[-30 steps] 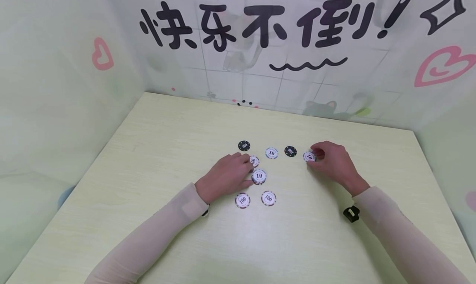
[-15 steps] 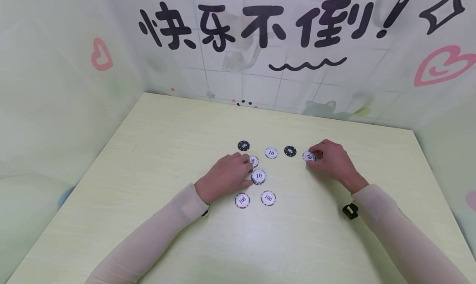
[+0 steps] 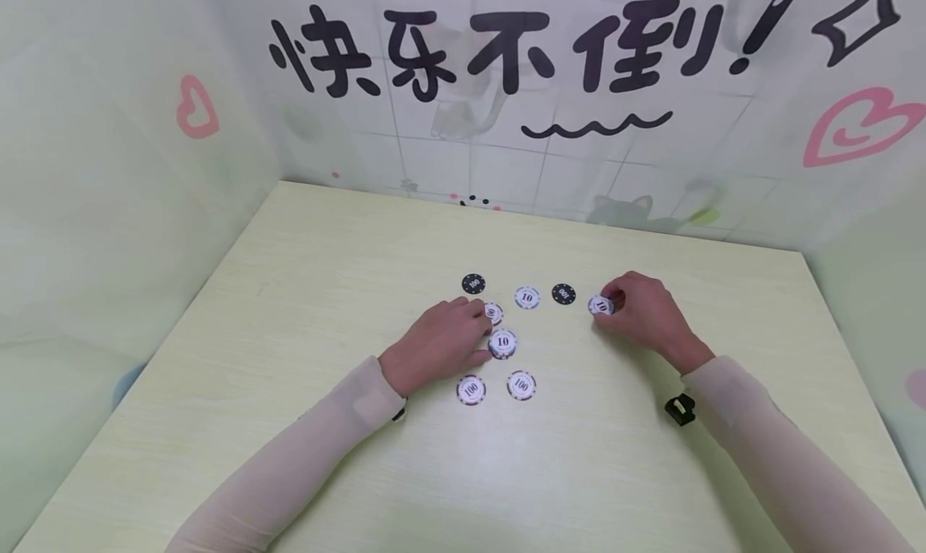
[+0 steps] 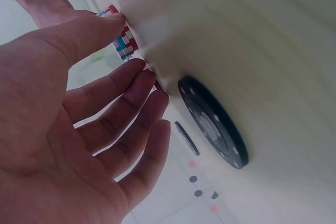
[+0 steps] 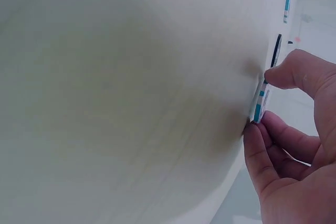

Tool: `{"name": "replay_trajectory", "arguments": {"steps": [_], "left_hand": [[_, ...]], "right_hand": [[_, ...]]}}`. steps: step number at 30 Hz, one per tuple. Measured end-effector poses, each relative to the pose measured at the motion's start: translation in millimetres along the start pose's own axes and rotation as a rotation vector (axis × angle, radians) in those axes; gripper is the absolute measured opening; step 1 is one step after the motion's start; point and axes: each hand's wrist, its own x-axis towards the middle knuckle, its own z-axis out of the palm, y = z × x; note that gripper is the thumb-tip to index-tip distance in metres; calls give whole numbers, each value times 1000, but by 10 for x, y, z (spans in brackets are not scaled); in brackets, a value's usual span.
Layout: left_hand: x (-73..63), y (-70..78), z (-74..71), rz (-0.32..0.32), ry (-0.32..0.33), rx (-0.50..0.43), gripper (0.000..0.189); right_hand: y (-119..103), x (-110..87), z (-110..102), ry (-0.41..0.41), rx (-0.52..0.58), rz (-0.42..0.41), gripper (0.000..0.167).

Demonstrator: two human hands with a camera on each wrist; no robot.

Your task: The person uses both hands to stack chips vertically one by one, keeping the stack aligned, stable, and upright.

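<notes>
Thumb and fingers of my right hand (image 3: 647, 316) pinch a white-and-blue poker chip (image 3: 599, 305) marked 10 by its edges, low over the table. Its striped rim (image 5: 259, 107) shows between them in the right wrist view. My left hand (image 3: 437, 340) rests beside a small stack of poker chips (image 3: 502, 343) topped by a 10, fingers loosely bent. The left wrist view shows red and blue rims of the stack (image 4: 125, 43) behind the thumb. A white poker chip (image 3: 495, 313), just beyond the stack, is partly covered by the left fingertips.
Two black 100 chips, a left one (image 3: 473, 284) and a right one (image 3: 563, 294), lie at the back with a white 10 chip (image 3: 527, 297) between them. Two white 100 chips, left (image 3: 471, 390) and right (image 3: 522, 385), lie nearer. Printed sheeting (image 3: 463, 159) walls the table (image 3: 325, 264).
Both hands hold almost the same positions, and no chip has visibly changed place on the table. The head view has shifted very slightly.
</notes>
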Motion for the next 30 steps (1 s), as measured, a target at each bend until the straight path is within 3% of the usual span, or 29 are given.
{"name": "replay_trajectory", "arguments": {"steps": [12, 30], "left_hand": [[-13, -4, -2, -4, -14, -11, 31], [-24, -16, 9, 4, 0, -18, 29]], "right_hand": [[-91, -88, 50, 25, 57, -18, 34], [-427, -197, 202, 149, 142, -237, 32]]}}
